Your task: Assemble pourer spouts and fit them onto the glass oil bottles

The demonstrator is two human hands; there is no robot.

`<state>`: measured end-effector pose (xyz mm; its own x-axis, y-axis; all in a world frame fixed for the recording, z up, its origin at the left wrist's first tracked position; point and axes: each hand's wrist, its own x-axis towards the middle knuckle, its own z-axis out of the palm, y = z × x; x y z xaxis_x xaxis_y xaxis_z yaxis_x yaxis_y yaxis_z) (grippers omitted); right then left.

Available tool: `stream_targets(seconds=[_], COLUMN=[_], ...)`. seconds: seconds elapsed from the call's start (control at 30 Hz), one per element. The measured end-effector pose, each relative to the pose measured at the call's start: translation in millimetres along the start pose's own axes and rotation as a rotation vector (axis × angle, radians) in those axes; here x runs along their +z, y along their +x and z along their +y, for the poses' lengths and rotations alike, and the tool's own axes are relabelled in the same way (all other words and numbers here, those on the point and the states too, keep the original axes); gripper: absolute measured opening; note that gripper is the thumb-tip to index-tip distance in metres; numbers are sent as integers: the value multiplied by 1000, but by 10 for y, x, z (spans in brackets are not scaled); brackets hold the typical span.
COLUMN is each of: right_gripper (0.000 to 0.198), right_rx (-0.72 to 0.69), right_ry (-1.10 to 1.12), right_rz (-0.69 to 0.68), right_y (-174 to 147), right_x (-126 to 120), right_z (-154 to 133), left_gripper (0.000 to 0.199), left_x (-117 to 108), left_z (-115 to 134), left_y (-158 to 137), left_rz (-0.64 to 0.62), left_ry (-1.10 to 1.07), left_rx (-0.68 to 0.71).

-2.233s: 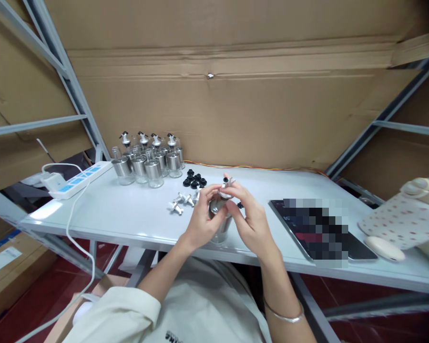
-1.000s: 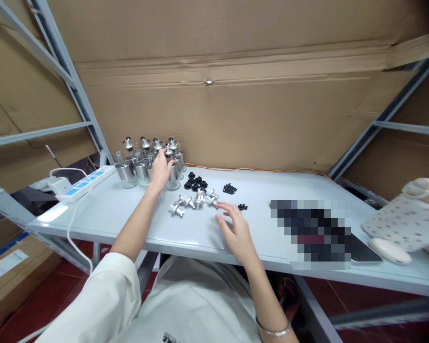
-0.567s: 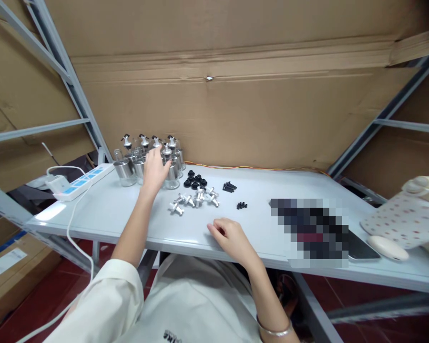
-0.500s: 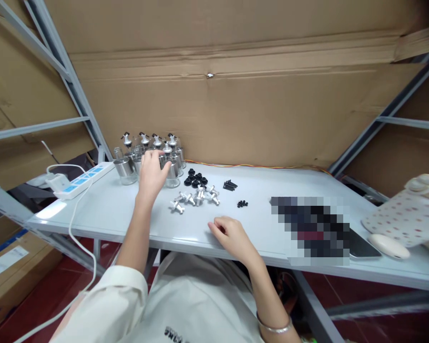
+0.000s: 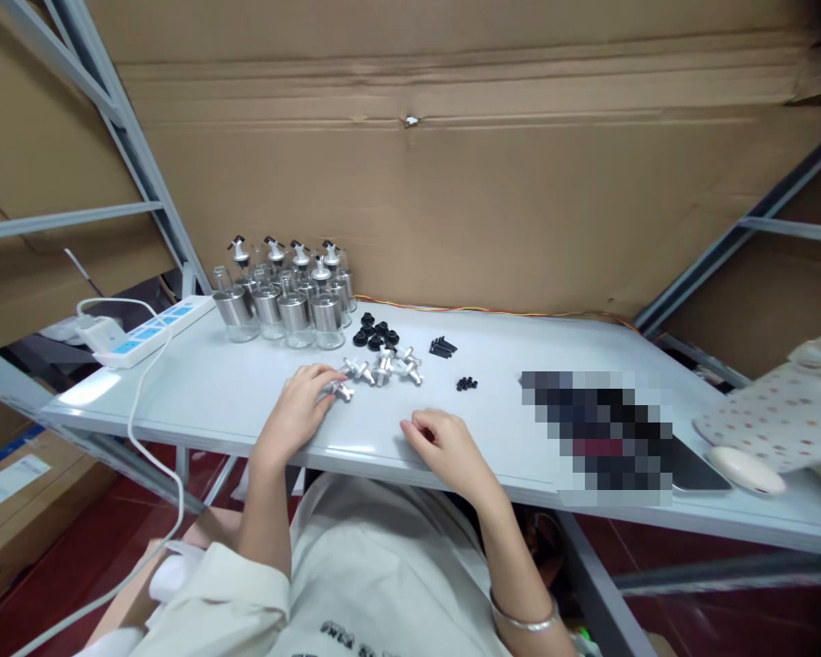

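Observation:
My left hand is over the front of the table, its thumb and fingers closed around the nearest silver-white pourer spout, which lies on the surface and is partly hidden by the fingers. Several more pourer spouts lie in a loose cluster just beyond. My right hand rests near the table's front edge, loosely curled, with nothing visible in it. Behind stand several glass bottles with steel sleeves; some at the back carry silver pourer tops with black levers.
Black round stoppers, black levers and tiny black caps lie in separate piles. A white power strip is at left. A blurred-out item, a white mouse and a dotted container are at right.
My left hand has come down from the bottles toward me, to the nearest pourer spout. My right hand has stayed in place. The view has shifted slightly.

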<state>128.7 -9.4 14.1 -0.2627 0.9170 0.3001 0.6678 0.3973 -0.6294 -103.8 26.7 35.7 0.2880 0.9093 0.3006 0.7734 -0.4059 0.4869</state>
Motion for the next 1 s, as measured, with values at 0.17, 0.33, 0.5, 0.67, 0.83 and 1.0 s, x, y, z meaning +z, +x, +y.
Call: stream_targets(seconds=[0.17, 0.33, 0.5, 0.67, 0.83, 1.0], right_gripper=[37, 23, 29, 29, 27, 26], right_rx=[32, 138, 232, 249, 229, 207], right_ry=[50, 264, 549, 697, 653, 585], right_rz=[7, 99, 261, 363, 358, 297], right_y=[-6, 3, 27, 40, 38, 25], right_x=[-5, 3, -1, -28, -16, 4], right_z=[-6, 22, 65, 89, 128, 143], left_gripper=[23, 22, 21, 23, 54, 38], left_x=[-28, 97, 519, 763, 608, 493], left_z=[8, 245, 608, 731, 606, 518], left_y=[-17, -19, 16, -2, 9, 22], left_rz=[-33, 5, 205, 259, -67, -152], left_ry=[20, -59, -192, -298, -451, -430], left_rx=[-19, 103, 182, 189, 252, 268])
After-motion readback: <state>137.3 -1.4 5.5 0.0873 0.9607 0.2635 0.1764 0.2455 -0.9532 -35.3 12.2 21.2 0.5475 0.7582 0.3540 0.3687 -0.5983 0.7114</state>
